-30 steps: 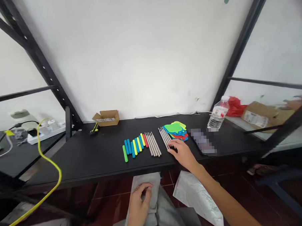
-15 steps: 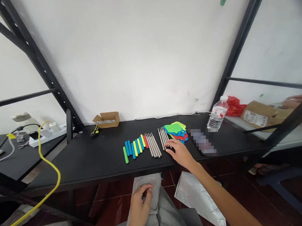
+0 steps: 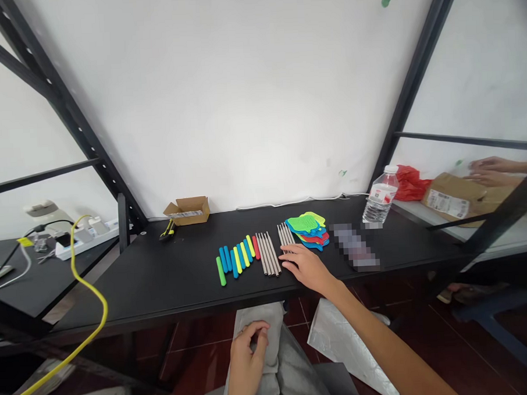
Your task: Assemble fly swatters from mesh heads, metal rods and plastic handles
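Observation:
My right hand point(image 3: 307, 268) lies over the near ends of the right group of metal rods point(image 3: 284, 234), fingers stretched out and thumb apart; it covers part of them. Just left of it is a second group of metal rods point(image 3: 268, 254), side by side. Further left, a slanted row of coloured plastic handles point(image 3: 239, 259) runs from green through blue and yellow to red. Beyond my right hand is a pile of flat perforated plastic pieces point(image 3: 303, 223), resembling fly swatter heads. My left hand point(image 3: 248, 352) hovers above my lap, fingers curled towards the thumb, with nothing visible in it.
A small open cardboard box point(image 3: 188, 211) and a yellow-black cutter point(image 3: 166, 230) sit at the back left of the black table point(image 3: 162, 283). A water bottle point(image 3: 380, 197) and a blurred dark object point(image 3: 355, 247) are on the right. A yellow cable point(image 3: 102, 297) hangs at the left.
My right hand's fingers have straightened from a curled shape and shifted slightly left over the rods. My left hand keeps its pose. Another person's hands show more at the far right.

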`<state>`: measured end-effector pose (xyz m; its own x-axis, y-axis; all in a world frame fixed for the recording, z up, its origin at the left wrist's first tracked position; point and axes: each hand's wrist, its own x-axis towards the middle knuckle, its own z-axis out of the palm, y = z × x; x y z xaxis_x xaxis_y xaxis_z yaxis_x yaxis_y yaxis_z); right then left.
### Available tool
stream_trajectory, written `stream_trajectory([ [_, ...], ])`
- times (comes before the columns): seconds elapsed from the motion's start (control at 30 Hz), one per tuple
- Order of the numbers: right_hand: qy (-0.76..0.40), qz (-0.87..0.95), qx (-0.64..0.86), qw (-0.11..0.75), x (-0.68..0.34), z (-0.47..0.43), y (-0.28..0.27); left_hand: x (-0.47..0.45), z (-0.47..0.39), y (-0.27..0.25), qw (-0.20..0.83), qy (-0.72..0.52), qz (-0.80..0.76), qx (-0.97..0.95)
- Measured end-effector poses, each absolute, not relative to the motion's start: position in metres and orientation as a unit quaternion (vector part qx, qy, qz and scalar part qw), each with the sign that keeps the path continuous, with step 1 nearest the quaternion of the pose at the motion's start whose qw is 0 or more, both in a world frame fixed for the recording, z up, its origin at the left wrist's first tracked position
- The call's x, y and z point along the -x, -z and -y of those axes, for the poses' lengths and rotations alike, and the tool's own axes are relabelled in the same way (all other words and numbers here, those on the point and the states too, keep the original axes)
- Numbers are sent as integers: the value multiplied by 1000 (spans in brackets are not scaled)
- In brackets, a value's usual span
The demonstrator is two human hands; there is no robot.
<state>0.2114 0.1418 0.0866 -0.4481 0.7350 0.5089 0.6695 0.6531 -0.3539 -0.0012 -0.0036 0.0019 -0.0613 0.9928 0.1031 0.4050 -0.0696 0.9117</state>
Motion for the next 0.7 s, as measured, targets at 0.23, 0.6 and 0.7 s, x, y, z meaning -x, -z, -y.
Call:
stream_trajectory([
  [0.23, -99, 856, 389, 326, -215, -142, -86, 1, 3, 0, 349, -430, -584, -594],
  [0.6, -84, 837, 422, 338, -215, -139, -86, 0, 3, -5, 354, -431, -585, -589],
  [0.7, -102, 836, 418, 341, -215, -139, -87, -1, 3, -6, 345, -432, -587, -592],
])
